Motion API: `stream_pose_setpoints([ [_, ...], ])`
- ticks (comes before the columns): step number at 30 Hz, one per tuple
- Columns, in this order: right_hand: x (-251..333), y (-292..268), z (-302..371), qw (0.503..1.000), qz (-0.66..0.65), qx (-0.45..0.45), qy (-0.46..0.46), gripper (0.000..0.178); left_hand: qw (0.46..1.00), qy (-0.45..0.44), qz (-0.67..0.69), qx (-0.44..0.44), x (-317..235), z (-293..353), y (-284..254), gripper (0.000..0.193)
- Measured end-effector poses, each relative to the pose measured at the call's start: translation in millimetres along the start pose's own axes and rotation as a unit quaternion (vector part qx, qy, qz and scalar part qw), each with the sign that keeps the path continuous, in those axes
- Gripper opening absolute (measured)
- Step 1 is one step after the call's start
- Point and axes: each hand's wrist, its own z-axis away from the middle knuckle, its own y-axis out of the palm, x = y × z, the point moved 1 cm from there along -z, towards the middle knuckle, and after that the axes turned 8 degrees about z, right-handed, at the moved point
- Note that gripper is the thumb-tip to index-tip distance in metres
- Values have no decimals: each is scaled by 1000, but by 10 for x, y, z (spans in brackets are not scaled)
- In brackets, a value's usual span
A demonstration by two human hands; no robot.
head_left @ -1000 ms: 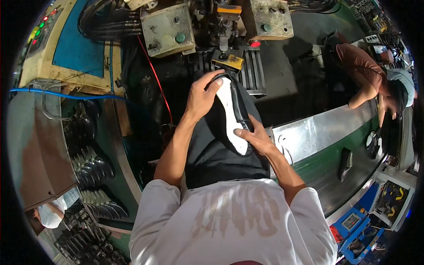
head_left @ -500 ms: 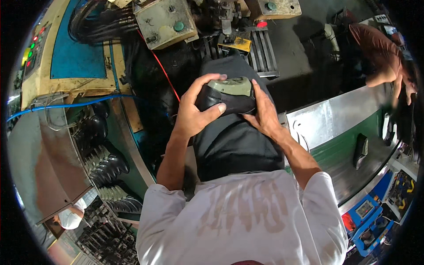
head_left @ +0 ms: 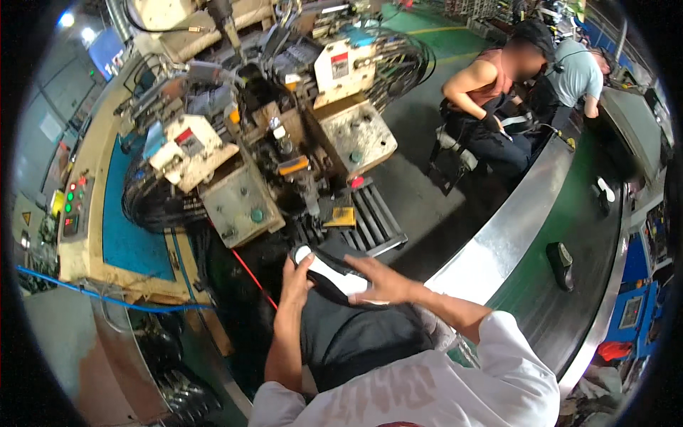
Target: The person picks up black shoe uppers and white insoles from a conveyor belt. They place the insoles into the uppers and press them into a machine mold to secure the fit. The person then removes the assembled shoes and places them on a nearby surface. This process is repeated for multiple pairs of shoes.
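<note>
Hands are meeting over a black shoe (head_left: 334,274) with a white sole, held sole-up above the person's dark apron (head_left: 356,338). The left hand (head_left: 297,281) is clamping its heel end, fingers curled round the edge; the right hand (head_left: 384,281) is lying flat and spread across the toe end. A second ago the shoe was nearer the body and turning over; now it is sitting closer to the big machine (head_left: 284,164) with its ribbed tray (head_left: 370,220), seemingly about to be fed in. Another dark shoe (head_left: 560,263) is riding the green conveyor (head_left: 569,213) off to the right, where two seated workers (head_left: 498,107) are busying themselves.
</note>
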Motion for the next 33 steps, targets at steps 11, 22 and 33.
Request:
stream_pose_setpoints([
  [11,395,-384,255,973,216,-84,9,82,996,-6,66,57,51,-344,-85,63],
  [22,1113,-1436,-1800,918,349,-184,-30,82,866,141,-479,-29,1004,-2048,106,88],
  [33,703,-914,-3201,884,414,-219,-5,90,862,346,-366,-56,736,-1664,-171,46],
])
